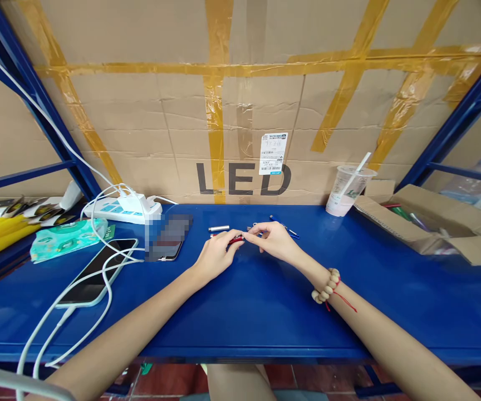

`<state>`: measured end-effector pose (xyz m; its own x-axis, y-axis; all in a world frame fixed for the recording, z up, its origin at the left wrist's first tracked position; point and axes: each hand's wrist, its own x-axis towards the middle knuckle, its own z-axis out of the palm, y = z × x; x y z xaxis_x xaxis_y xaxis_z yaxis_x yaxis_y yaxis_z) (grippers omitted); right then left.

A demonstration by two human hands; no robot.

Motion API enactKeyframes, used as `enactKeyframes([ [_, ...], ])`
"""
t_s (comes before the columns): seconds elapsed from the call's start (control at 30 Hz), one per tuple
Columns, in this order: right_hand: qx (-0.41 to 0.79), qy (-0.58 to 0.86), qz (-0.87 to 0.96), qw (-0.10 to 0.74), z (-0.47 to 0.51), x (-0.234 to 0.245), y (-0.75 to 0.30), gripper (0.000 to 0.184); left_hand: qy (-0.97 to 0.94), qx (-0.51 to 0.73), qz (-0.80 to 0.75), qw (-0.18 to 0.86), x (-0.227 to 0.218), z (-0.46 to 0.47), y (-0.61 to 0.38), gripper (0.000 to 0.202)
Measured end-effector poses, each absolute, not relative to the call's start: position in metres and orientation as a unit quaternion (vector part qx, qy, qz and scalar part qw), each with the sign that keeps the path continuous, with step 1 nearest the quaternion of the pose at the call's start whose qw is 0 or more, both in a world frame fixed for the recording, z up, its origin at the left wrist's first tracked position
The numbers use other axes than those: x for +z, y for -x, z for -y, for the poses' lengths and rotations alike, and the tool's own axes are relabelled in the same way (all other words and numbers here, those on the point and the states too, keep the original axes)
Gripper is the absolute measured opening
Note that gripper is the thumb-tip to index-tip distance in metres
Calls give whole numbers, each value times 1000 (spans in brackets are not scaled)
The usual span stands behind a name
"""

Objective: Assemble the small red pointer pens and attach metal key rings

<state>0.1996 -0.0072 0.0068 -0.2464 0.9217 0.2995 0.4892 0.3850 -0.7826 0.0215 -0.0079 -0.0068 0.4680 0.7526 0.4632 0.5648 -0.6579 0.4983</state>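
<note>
My left hand (pixel 215 257) grips a small red object (pixel 236 239) with a silvery part near its right end; the fingers cover much of it. Thumb and fingertips of my right hand (pixel 276 240) are pinched together at that right end, and what lies between them is too small to make out. Just behind my left fingers lies a short silver cylinder (pixel 219 228) on the blue table (pixel 261 312). A blue pen-like thing (pixel 291 233) rests beyond my right hand, partly hidden by it.
Left of my hands are two phones (pixel 98 273), white charging cables (pixel 109 278), a power strip (pixel 111 210) and a green tissue pack (pixel 71 239). A plastic cup with a straw (pixel 347 192) and an open cardboard box (pixel 416 223) stand right. Taped cardboard (pixel 140 128) closes the back.
</note>
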Motion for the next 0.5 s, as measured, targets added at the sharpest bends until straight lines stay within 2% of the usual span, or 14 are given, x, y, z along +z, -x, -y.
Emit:
enactKeyframes([
  [0.13, 146, 543, 741, 367, 9, 20, -210, 29, -816, 374, -411, 159, -7, 6, -23, 24],
  [0.23, 21, 575, 774, 265, 8, 24, -221, 15, -806, 382, -427, 146, -7, 3, -21, 23],
  [0.33, 41, 567, 806, 163, 6, 23, -227, 4, -803, 382, -435, 141, -6, 2, -19, 21],
  [0.4, 56, 564, 806, 169, 6, 23, -230, 8, -803, 384, -435, 138, -4, 4, -20, 21],
  [0.5, 35, 579, 778, 241, 6, 27, -233, 21, -804, 385, -433, 133, -1, 8, -22, 22],
])
